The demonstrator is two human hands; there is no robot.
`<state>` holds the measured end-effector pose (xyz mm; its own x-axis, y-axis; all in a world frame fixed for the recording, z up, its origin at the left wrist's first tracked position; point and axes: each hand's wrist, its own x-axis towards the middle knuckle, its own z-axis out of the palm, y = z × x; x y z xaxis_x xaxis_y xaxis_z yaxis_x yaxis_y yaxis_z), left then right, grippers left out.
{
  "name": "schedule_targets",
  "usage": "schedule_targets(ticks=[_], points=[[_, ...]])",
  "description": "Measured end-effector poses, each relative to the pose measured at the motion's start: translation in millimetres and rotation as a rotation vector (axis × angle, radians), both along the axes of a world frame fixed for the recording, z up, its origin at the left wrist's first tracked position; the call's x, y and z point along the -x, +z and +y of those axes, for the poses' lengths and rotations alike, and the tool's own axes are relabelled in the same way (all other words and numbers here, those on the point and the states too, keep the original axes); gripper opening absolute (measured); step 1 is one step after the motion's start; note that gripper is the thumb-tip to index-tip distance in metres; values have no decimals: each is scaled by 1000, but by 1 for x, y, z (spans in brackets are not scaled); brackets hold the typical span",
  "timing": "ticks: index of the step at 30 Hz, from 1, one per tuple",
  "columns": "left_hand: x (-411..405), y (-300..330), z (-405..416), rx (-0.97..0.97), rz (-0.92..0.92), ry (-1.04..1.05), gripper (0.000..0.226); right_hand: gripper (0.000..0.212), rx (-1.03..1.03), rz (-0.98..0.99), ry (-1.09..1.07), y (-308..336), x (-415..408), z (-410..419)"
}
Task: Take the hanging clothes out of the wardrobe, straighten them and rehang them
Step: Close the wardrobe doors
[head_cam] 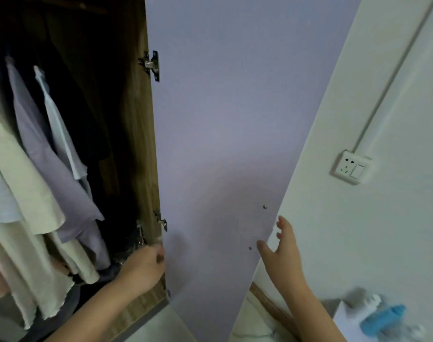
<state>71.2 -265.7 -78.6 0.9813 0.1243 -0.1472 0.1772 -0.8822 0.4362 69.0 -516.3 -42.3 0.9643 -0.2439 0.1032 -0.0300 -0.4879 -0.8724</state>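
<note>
The wardrobe stands open, its pale lilac door [235, 119] swung out in front of me. Inside at the left hang several garments: a cream top [18, 174], a lilac shirt [50, 154], a narrow white piece [57, 124] and a dark garment [87, 107] behind them. My left hand [141, 267] reaches into the wardrobe low down by the door's hinge side, fingers curled at the wooden side panel [136, 144]; what it touches is hidden. My right hand [282, 253] is spread with straight fingers at the door's outer edge.
A white wall [358, 243] lies right of the door, with a socket and switch plate [351, 167] and a cable duct running up from it. A blurred blue and white object [383, 314] sits at the lower right. Metal hinges [152, 65] join door and panel.
</note>
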Motion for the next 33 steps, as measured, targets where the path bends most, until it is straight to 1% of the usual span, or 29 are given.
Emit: schedule_targets(ticks=[2,6,12,14,16,17,18,19,20,22,23,26,28,30,31,33], points=[[3,-5,4,35,1,-12,28,47,-43,1,32,-5,-6,8],[14,-10,24,95,-28,-11,29,34,-51,-75,-20,-7,-5,17],[40,-19,70,143,-38,49,25,15,-171,-96,1,0,32,46],[51,-23,88,168,-53,78,24,17,-192,-107,16,-4,50,60],[64,-26,107,194,-51,107,26,35,-196,-111,31,-8,68,80],[71,-28,117,198,-46,118,26,44,-178,-112,40,-11,77,90],[78,-30,127,198,-45,129,27,42,-156,-123,48,-13,84,102],[86,-32,138,199,-46,145,27,28,-128,-131,57,-13,91,114],[94,-35,150,208,-50,169,28,19,-94,-130,87,-12,96,127],[110,-42,173,236,-44,230,27,37,-9,-136,164,-14,100,152],[118,-44,185,237,-35,260,26,38,23,-124,208,-14,101,166],[139,-51,217,228,5,328,24,22,128,-43,317,-15,98,209],[152,-52,232,246,27,363,21,16,210,-38,386,-17,94,234],[165,-53,248,252,36,402,17,7,248,-55,439,-15,89,259],[171,-55,255,255,36,427,18,9,266,-66,453,-14,85,271],[179,-56,268,279,26,472,18,20,291,-86,488,-11,75,293]])
